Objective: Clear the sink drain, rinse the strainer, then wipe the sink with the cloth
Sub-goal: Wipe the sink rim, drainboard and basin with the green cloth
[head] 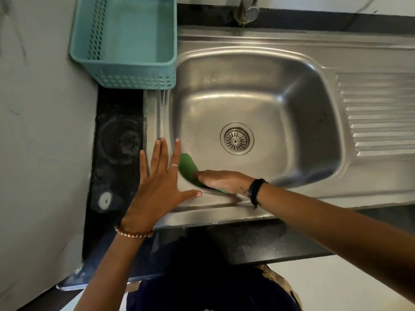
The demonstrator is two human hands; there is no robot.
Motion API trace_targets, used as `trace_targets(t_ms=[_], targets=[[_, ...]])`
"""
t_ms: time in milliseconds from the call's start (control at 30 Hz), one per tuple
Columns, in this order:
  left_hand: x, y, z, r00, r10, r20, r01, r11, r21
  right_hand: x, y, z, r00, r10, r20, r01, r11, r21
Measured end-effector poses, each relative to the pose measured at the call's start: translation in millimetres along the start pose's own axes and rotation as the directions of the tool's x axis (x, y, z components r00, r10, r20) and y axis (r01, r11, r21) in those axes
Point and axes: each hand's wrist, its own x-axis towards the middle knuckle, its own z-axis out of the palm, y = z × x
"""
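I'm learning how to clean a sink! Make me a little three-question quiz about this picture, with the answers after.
1. True or false: the strainer sits in the drain of the sink.
2. Which hand presses the green cloth against the sink's near-left wall: A) left hand, B) right hand, C) neither?
3. Fill the gap: the teal basket stands to the ______ of the basin.

Key
1. True.
2. B; the left hand lies flat, fingers spread, on the sink's rim, holding nothing.
3. Left.
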Motion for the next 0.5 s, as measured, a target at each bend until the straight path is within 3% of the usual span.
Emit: trace_targets(t_ms=[100, 167, 300, 500], targets=[[-1.6, -2.2, -5.0, 1.000, 0.018, 0.019, -0.017, 1.000, -0.010, -19.2, 16.6, -12.7, 0.999, -0.030, 0.011, 0.030, 0.999, -0.027], [-2.2, -7.0, -10.0, 0.999, 0.032, 0.016, -0.033, 0.999, 0.004, -40.9, 34.7, -30.1, 0.999, 0.032, 0.008, -0.032, 0.999, 0.031], [2.1, -18.0, -20.0, 0.998, 0.041, 0.047, -0.043, 0.999, 0.027, -57.0, 48.1, -44.6, 0.971, 0.237, 0.001, -0.232, 0.948, -0.218], [18.3, -23.9, -26.9, 0.990, 0.066, 0.123, -0.068, 0.998, 0.018, -23.5, -3.3, -9.4, 0.999, 0.027, -0.037, -0.021, 0.987, 0.157]])
